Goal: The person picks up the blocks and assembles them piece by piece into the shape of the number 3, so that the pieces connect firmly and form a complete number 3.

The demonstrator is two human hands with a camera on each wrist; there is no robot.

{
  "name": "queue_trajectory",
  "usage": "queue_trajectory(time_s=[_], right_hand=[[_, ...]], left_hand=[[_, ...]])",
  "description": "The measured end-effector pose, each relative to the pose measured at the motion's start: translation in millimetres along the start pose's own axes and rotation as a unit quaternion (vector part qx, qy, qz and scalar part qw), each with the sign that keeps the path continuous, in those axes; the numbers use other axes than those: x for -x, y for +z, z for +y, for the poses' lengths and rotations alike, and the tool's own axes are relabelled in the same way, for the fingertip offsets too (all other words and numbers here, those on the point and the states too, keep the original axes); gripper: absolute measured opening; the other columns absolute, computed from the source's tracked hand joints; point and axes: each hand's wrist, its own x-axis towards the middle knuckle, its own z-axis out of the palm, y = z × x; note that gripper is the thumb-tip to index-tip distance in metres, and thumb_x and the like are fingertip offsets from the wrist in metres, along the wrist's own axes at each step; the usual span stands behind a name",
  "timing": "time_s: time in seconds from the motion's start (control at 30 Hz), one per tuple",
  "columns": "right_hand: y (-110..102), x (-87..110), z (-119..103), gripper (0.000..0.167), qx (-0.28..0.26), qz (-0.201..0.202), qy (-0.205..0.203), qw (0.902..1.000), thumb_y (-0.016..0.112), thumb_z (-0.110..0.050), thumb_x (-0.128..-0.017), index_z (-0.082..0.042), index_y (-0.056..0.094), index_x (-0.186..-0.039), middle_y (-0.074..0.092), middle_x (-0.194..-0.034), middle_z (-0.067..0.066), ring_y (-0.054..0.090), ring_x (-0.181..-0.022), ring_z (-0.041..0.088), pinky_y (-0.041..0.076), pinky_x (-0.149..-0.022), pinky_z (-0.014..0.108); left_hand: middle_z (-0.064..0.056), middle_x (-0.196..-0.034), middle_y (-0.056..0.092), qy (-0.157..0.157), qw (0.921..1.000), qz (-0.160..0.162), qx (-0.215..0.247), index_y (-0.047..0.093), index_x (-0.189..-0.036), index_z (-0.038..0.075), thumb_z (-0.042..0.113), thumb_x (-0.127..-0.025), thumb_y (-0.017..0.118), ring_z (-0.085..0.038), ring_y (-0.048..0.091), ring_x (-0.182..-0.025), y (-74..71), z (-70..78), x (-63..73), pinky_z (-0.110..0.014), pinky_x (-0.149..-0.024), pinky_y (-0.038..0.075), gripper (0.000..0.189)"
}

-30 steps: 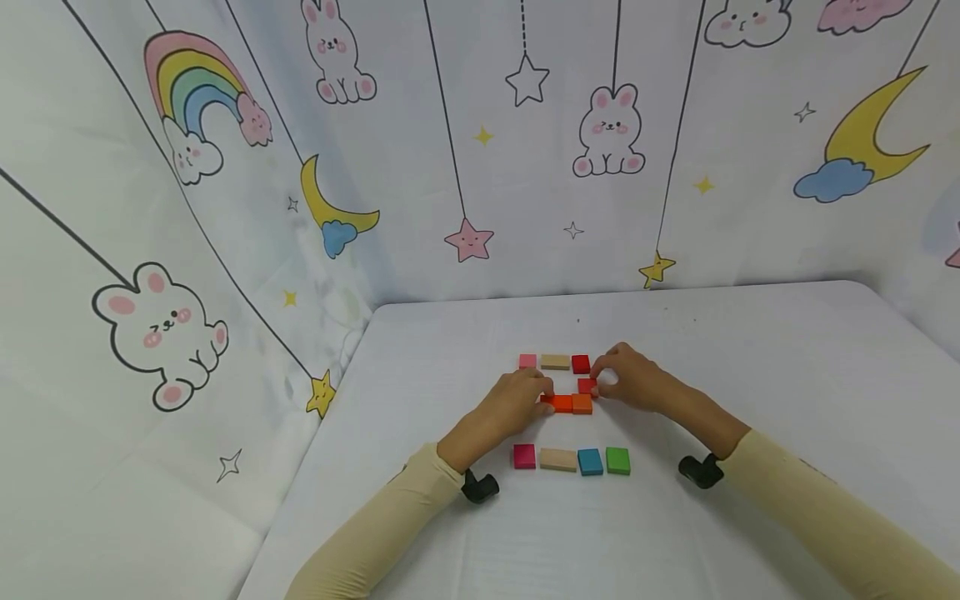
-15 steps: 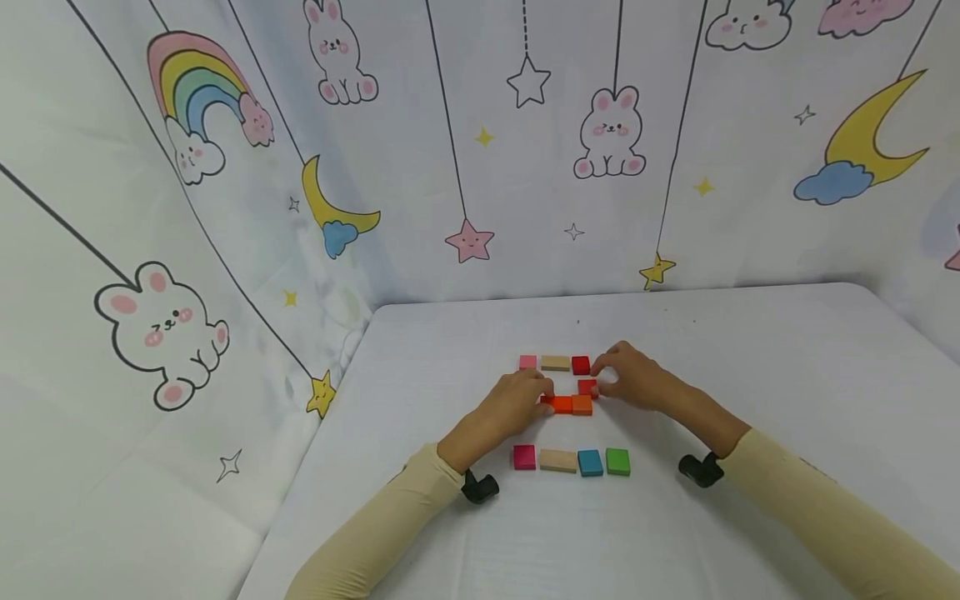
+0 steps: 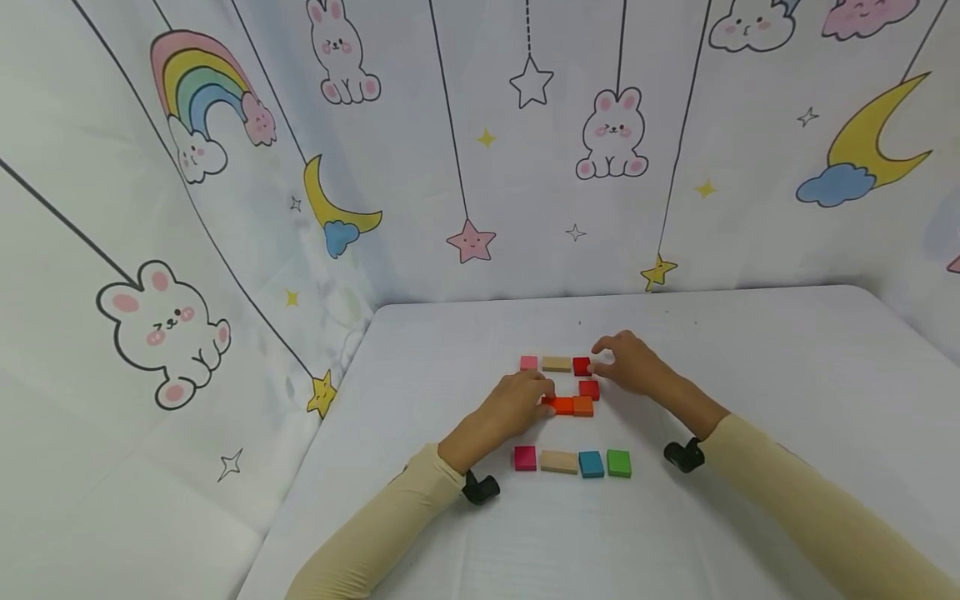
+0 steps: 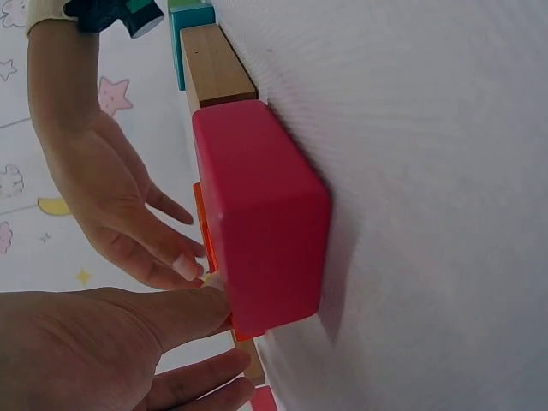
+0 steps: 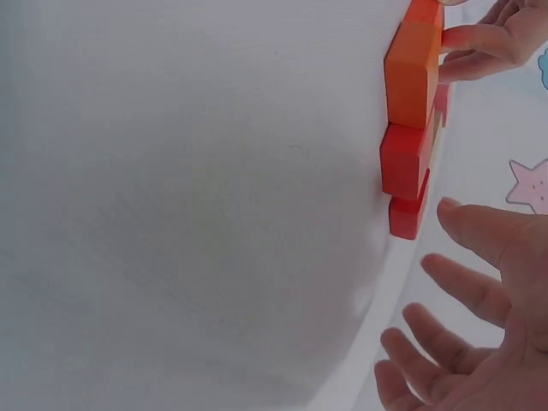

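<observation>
Right hand, fingers apart, near a red block
Above it in line, a second red block, an orange block and a red-orange block, the last pinched by the left hand

The head view looks forward and down from well back, covering the table, left hand, right hand and backdrop. The left wrist view sits low and sideways, just beside a crimson block; the right, low and sideways, faces an orange block from near; both catch the pink star and both hands
</observation>
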Motion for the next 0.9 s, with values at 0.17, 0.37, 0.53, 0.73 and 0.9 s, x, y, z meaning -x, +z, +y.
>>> queue_trajectory(time_s=[0.17, 0.37, 0.53, 0.73, 0.9], right_hand=[[5.0, -8.5, 0.8, 0.034, 0.009, 0.000, 0.007, 0.9999, 0.071, -0.019, -0.100, 0.000, 0.069, -0.128, 0.058, -0.132, 0.032, 0.058, -0.119, 0.044, 0.063, -0.089, 0.051], [10.1, -14.4, -0.6, 0.032, 0.017, 0.003, 0.007, 0.9998, 0.071, -0.019, -0.100, 0.000, 0.071, -0.125, 0.061, -0.128, 0.031, 0.060, -0.117, 0.044, 0.063, -0.087, 0.052], [11.8, -15.0, -4.2, 0.030, 0.030, 0.008, 0.010, 0.9994, 0.072, -0.020, -0.099, -0.002, 0.073, -0.123, 0.062, -0.126, 0.031, 0.061, -0.115, 0.044, 0.063, -0.084, 0.054], [12.5, -15.7, -4.9, 0.031, 0.044, 0.011, 0.030, 0.9985, 0.072, -0.023, -0.099, -0.005, 0.073, -0.124, 0.064, -0.127, 0.029, 0.061, -0.113, 0.044, 0.054, -0.089, 0.070], [10.4, -13.5, -5.3, 0.031, 0.032, 0.004, 0.034, 0.9989, 0.071, -0.022, -0.099, -0.005, 0.073, -0.125, 0.062, -0.130, 0.030, 0.059, -0.116, 0.045, 0.052, -0.091, 0.072]], left_hand=[[-0.005, -0.130, 0.069, 0.000, 1.0000, -0.001, 0.004, 0.076, -0.121, 0.017, 0.029, -0.099, 0.076, -0.020, 0.064, -0.118, 1.4, -1.1, -0.9, -0.038, -0.106, 0.054, 0.024], [-0.005, -0.130, 0.069, 0.003, 1.0000, -0.001, 0.002, 0.076, -0.121, 0.017, 0.029, -0.099, 0.076, -0.020, 0.065, -0.117, 0.8, -1.4, -0.5, -0.037, -0.106, 0.054, 0.024], [-0.005, -0.129, 0.069, 0.006, 1.0000, 0.000, -0.006, 0.075, -0.120, 0.017, 0.030, -0.099, 0.076, -0.020, 0.064, -0.118, 1.0, -1.5, -1.1, -0.038, -0.106, 0.054, 0.024], [-0.004, -0.130, 0.069, 0.001, 1.0000, -0.001, -0.006, 0.075, -0.122, 0.017, 0.030, -0.100, 0.075, -0.020, 0.064, -0.119, 1.5, -0.7, -1.6, -0.038, -0.107, 0.054, 0.025], [-0.004, -0.129, 0.069, -0.001, 1.0000, -0.002, -0.004, 0.076, -0.121, 0.018, 0.030, -0.099, 0.076, -0.020, 0.064, -0.117, 1.3, -0.4, -1.2, -0.037, -0.105, 0.054, 0.025]])
